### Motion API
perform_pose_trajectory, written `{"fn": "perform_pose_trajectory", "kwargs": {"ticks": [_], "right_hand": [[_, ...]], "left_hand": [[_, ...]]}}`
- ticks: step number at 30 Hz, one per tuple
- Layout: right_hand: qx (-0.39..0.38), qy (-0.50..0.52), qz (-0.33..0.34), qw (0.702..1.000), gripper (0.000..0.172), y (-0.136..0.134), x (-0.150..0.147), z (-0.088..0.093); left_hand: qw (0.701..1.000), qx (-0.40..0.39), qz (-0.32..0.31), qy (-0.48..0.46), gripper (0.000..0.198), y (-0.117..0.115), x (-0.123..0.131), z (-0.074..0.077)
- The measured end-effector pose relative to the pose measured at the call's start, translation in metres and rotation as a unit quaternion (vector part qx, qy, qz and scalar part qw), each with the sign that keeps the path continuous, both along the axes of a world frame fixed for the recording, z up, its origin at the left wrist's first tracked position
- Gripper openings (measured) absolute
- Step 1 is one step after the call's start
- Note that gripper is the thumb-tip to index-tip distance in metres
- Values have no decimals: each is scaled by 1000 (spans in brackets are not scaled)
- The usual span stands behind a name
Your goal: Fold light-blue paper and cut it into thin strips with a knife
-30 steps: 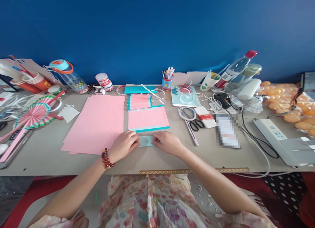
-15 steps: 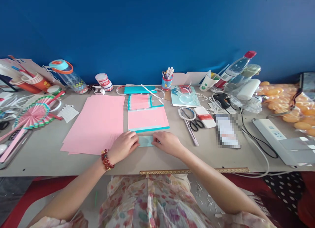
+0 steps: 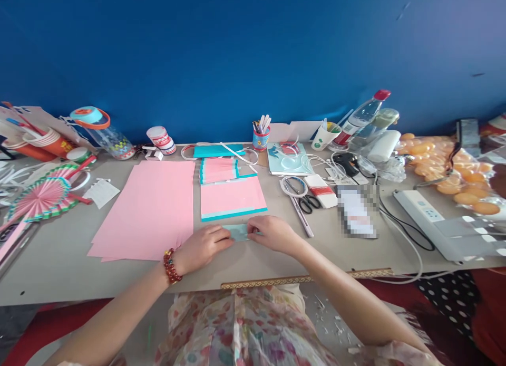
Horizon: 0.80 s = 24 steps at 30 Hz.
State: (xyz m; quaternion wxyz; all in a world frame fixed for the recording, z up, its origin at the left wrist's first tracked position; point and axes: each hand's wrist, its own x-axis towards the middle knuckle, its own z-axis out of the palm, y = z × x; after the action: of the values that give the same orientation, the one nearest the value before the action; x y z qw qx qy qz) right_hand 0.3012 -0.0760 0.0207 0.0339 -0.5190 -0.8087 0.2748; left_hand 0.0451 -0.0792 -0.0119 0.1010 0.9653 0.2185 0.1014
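A small piece of pale blue paper (image 3: 238, 232) lies near the front of the table, between my two hands. My left hand (image 3: 203, 247) has its fingers pressed together on the paper's left end. At the right end, the curled fingers of my right hand (image 3: 272, 234) pinch the paper; its outer part is hidden under them. Just beyond lies a pink sheet (image 3: 233, 198) with turquoise borders. Behind that is a smaller pleated pink paper (image 3: 219, 171) with turquoise edges, and a turquoise folded piece (image 3: 215, 151) rests at the back.
Large pink sheets (image 3: 148, 208) are stacked at left, beside a pleated pink fan (image 3: 39, 197). Scissors (image 3: 309, 203), a pale pink craft knife (image 3: 302, 217) and a phone (image 3: 358, 212) lie at right. A power strip (image 3: 427, 213) and cables are farther right; bottles and cups line the wall.
My left hand has come nearer to my right, and less of the pale blue paper shows between them. The camera view has shifted slightly, so the table items appear farther left.
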Motion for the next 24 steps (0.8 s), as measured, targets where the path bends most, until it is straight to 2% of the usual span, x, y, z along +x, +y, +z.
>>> {"fn": "perform_pose_trajectory", "kwargs": {"ticks": [7, 15, 24], "right_hand": [[10, 70, -16, 997, 5, -7, 37, -8], [4, 94, -49, 994, 9, -7, 36, -13], [-12, 105, -46, 993, 8, -5, 39, -14]], "left_hand": [[1000, -24, -3, -15, 28, 1, 1, 5], [1000, -3, -7, -3, 29, 1, 3, 3], [1000, -17, 6, 1, 31, 1, 3, 1]]}}
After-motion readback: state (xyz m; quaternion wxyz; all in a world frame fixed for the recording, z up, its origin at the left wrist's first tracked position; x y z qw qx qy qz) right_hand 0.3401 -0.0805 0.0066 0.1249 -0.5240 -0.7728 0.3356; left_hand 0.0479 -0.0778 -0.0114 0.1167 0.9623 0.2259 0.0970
